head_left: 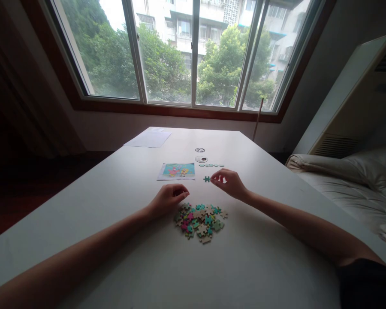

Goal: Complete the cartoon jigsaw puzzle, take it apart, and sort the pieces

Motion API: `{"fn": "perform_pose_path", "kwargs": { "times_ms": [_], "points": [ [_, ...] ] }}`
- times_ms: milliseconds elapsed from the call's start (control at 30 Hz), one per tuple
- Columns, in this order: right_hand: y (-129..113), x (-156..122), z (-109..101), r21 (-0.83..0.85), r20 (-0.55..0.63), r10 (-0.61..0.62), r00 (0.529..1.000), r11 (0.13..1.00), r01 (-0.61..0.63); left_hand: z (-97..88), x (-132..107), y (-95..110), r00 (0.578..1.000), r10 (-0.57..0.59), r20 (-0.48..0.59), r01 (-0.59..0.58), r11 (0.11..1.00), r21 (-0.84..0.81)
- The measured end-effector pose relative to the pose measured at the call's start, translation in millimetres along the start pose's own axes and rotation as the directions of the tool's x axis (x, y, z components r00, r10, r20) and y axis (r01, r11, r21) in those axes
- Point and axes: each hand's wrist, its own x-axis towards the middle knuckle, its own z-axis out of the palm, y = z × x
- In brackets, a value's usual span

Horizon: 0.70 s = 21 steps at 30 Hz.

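Observation:
My right hand [230, 182] reaches in from the right, its thumb and fingers pinching a green jigsaw piece [207, 179] low over the white table [122, 257]. Behind that piece a short row of joined jigsaw pieces [212, 165] lies on the table. My left hand [167, 199] rests at the upper left of a loose pile of jigsaw pieces [201, 221], its fingers curled in toward the thumb with nothing visible in them. The pile mixes teal, pink, yellow-green and plain cardboard-coloured pieces. A small picture sheet [179, 171] with cartoon figures lies just beyond my left hand.
Two small round items [201, 159] lie behind the row of pieces. A sheet of paper [149, 139] is at the table's far left corner. Beyond the table are a window [193, 56], a thin stick [258, 120] against the wall and a pale sofa [347, 180] on the right.

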Motion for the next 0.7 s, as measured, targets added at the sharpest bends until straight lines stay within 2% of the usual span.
{"fn": "perform_pose_path", "kwargs": {
  "times_ms": [133, 267, 700],
  "points": [
    [11, 7, 16, -0.015, 0.171, 0.185, 0.968, 0.983, -0.185, -2.0, -2, 1, 1.0, 0.004, 0.0, -0.004, 1.0, 0.002],
    [15, 7, 20, -0.041, 0.282, 0.247, 0.927, 0.968, -0.246, -2.3, -2, 4, 1.0, 0.014, -0.001, -0.014, 1.0, 0.005],
    [13, 6, 20, -0.053, 0.273, 0.233, 0.933, 0.972, -0.227, -3.8, -2, 6, 1.0, 0.009, -0.005, -0.009, 1.0, 0.007]
  ]
}}
